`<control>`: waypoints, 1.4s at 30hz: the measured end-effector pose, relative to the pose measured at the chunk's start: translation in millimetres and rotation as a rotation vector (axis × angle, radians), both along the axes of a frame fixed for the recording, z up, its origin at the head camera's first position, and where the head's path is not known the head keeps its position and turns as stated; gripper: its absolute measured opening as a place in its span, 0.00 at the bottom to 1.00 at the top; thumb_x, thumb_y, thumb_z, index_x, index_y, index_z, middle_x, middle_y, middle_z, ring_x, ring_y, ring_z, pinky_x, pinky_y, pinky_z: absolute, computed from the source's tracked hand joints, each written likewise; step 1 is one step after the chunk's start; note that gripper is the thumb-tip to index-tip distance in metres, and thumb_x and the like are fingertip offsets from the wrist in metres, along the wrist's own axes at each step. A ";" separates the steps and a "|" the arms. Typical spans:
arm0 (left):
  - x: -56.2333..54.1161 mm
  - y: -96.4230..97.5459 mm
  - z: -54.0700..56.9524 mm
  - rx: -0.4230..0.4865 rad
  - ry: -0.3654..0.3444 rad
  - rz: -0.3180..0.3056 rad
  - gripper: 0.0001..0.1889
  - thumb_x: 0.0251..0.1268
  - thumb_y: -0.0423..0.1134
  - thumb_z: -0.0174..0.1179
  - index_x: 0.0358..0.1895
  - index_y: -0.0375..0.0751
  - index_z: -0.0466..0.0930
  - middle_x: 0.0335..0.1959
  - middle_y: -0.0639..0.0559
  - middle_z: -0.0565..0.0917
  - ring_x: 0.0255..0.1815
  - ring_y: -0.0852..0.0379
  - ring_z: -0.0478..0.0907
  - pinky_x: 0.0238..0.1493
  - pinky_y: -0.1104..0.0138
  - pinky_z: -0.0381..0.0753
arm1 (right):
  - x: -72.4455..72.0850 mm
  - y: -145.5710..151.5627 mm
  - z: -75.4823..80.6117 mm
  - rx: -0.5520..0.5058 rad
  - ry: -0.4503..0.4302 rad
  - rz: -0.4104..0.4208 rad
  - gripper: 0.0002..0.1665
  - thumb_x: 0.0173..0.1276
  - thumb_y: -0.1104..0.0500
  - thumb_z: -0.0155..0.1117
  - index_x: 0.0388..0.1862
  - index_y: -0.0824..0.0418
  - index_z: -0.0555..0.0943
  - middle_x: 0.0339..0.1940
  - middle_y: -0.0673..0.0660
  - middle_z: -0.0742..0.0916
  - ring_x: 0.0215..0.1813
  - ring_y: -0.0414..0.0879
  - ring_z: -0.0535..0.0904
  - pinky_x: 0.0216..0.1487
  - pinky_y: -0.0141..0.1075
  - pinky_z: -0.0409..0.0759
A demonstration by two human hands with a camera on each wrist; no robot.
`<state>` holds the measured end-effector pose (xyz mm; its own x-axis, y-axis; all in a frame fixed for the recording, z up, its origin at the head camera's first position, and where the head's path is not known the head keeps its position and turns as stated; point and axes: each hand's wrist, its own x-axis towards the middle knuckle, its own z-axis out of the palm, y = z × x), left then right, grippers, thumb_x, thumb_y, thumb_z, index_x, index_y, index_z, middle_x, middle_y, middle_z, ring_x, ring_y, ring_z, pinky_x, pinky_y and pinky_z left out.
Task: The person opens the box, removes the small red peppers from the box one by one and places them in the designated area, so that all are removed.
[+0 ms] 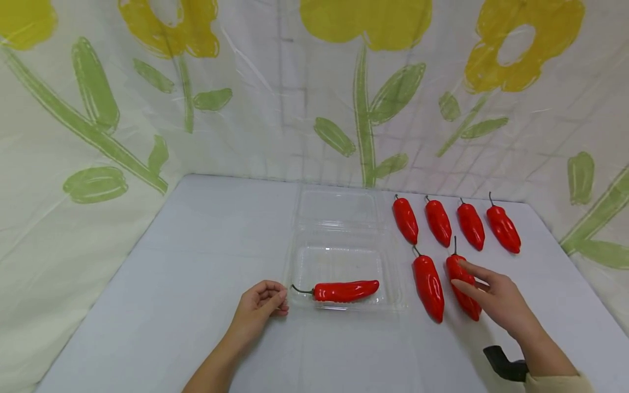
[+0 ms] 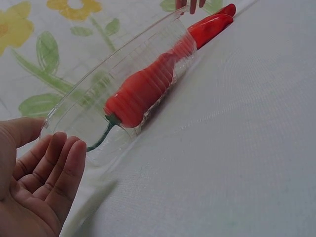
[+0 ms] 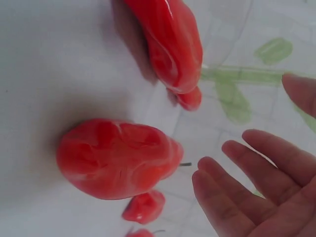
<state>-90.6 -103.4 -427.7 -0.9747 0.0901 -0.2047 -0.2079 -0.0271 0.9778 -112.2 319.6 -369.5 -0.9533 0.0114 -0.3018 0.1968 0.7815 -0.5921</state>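
Observation:
A clear plastic clamshell box (image 1: 344,256) lies unfolded on the table, one red chili pepper (image 1: 346,291) lying crosswise near its front wall, green stem to the left. My left hand (image 1: 262,305) pinches the box's left rim, thumb on the edge and fingers curled beneath, as the left wrist view shows. Over a second red pepper (image 1: 464,278) in the near row hovers my right hand (image 1: 501,300), fingers spread and fairly straight. In the right wrist view this pepper (image 3: 116,160) sits apart from the fingers. Just left of it lies another red pepper (image 1: 428,286).
Several more red peppers (image 1: 439,222) form a row at the back right, stems pointing away. The white table (image 1: 211,240) ends at a hanging curtain (image 1: 255,136) printed with yellow flowers. A black curved piece (image 1: 506,364) sticks out by my right wrist.

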 end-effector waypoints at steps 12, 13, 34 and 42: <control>0.9 -2.0 -0.4 -0.003 -0.009 0.011 0.12 0.63 0.29 0.56 0.45 0.22 0.70 0.28 0.49 0.77 0.29 0.60 0.79 0.35 0.68 0.85 | -12.9 -12.7 6.5 0.045 0.100 0.103 0.44 0.61 0.44 0.64 0.69 0.63 0.62 0.63 0.72 0.72 0.61 0.70 0.66 0.40 0.49 0.85; 0.9 -2.2 -0.4 -0.003 -0.007 0.010 0.12 0.63 0.29 0.56 0.45 0.21 0.70 0.28 0.49 0.77 0.29 0.61 0.79 0.35 0.68 0.85 | -13.9 -14.1 7.0 0.050 0.110 0.115 0.43 0.60 0.44 0.64 0.69 0.63 0.63 0.62 0.71 0.73 0.61 0.69 0.66 0.39 0.49 0.85; 0.2 -2.4 0.1 -0.001 0.002 0.000 0.12 0.64 0.29 0.55 0.45 0.21 0.69 0.29 0.49 0.77 0.29 0.60 0.79 0.36 0.68 0.85 | -18.7 -43.5 28.1 0.021 0.154 0.224 0.43 0.57 0.46 0.68 0.67 0.61 0.65 0.65 0.69 0.71 0.57 0.69 0.72 0.40 0.48 0.85; 0.0 -0.8 -0.4 0.005 0.004 -0.007 0.13 0.64 0.30 0.55 0.45 0.21 0.69 0.29 0.49 0.77 0.29 0.61 0.79 0.36 0.68 0.85 | -23.1 -51.5 41.1 0.030 0.203 0.287 0.40 0.57 0.48 0.69 0.65 0.61 0.68 0.63 0.67 0.74 0.57 0.68 0.72 0.44 0.50 0.84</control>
